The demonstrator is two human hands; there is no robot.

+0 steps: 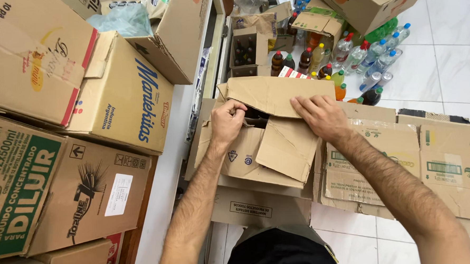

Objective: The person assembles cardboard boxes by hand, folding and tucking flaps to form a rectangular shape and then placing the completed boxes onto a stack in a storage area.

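A worn brown cardboard box (278,146) stands in front of me with its flaps partly folded over. My left hand (226,122) curls its fingers around the edge of a flap at the box's dark opening. My right hand (319,115) lies flat, fingers spread, on the far flap (273,93) and presses it down. Something dark shows inside the gap between the flaps; I cannot tell what it is.
Stacked cardboard boxes (112,95) fill the left side. Flattened cardboard (432,165) lies on the white tiled floor at right. Several plastic bottles (358,58) stand beyond the box, beside an open crate of dark bottles (245,52).
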